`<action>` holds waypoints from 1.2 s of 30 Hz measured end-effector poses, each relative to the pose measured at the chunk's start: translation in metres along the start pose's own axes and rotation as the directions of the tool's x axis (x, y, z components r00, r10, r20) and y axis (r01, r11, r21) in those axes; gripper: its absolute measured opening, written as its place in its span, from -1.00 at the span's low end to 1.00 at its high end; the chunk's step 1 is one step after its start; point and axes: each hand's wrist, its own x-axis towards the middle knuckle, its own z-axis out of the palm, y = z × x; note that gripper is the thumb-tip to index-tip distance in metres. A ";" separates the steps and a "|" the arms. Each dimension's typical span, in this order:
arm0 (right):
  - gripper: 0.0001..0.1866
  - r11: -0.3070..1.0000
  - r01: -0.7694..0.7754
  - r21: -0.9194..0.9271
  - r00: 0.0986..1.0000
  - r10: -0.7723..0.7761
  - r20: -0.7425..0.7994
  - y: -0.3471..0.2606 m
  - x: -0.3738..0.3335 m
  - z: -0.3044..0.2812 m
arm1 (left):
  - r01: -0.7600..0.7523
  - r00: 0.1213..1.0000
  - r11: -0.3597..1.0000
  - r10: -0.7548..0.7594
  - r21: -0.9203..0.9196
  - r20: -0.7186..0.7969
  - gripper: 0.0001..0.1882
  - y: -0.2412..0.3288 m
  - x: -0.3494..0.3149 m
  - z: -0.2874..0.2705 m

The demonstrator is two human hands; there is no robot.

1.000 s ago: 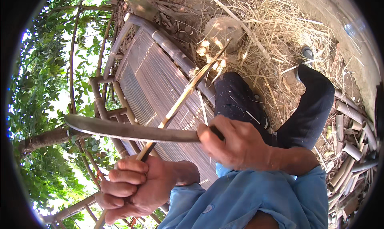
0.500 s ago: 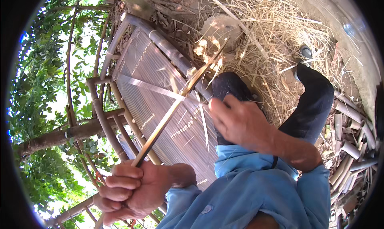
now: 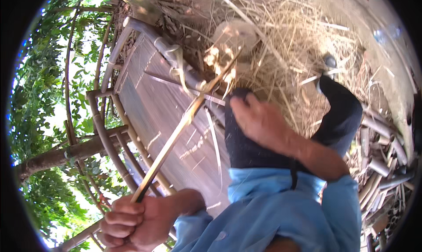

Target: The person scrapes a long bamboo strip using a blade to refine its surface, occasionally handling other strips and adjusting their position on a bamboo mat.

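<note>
My left hand (image 3: 140,223) is closed around the lower end of a long split bamboo strip (image 3: 169,144), which slants up and away to the right. The strip's dark skin shows along one edge and pale wood along the other. My right hand (image 3: 263,124), above my knee, is closed on a knife with a long, narrow blade (image 3: 216,99); its handle is hidden in my fist. The blade points left and crosses the strip in its upper part. Pale curled shavings (image 3: 179,69) hang where the two meet. The right hand is slightly blurred.
A bamboo bench (image 3: 145,102) with a slatted seat lies under the strip. Beyond my black-trousered legs are a round block (image 3: 235,36) and a heap of straw-like shavings (image 3: 303,36). Cut bamboo pieces (image 3: 380,166) are piled at right; green foliage (image 3: 39,120) fills the left.
The blade has moved along the strip toward its far end, and larger curls now stand at the cut. My right hand has shifted slightly up; the left keeps its grip, a little lower.
</note>
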 end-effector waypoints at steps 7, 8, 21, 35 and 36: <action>-0.88 0.998 0.050 -0.026 0.999 -0.050 0.006 0.077 0.022 0.058 | -0.058 0.998 0.981 0.056 0.185 0.018 -0.62 -0.017 0.037 -0.027; -0.89 0.996 0.094 -0.002 0.994 -0.094 -0.054 0.084 0.028 0.070 | -0.034 0.999 0.988 0.040 0.148 -0.036 -0.63 -0.023 0.042 -0.023; -0.38 0.650 -0.707 0.278 0.706 0.628 0.327 0.278 0.027 0.131 | 0.132 0.990 0.991 -0.133 0.020 0.047 -0.62 -0.029 0.093 -0.087; -0.72 0.892 -0.436 0.123 0.898 0.421 0.129 0.198 0.033 0.087 | 0.130 0.982 0.967 -0.156 -0.220 -0.107 -0.61 -0.044 0.048 -0.015; -0.72 0.927 -0.345 0.144 0.938 0.344 0.034 0.176 0.029 0.073 | 0.066 0.972 0.979 -0.107 -0.194 -0.208 -0.59 -0.048 0.045 0.002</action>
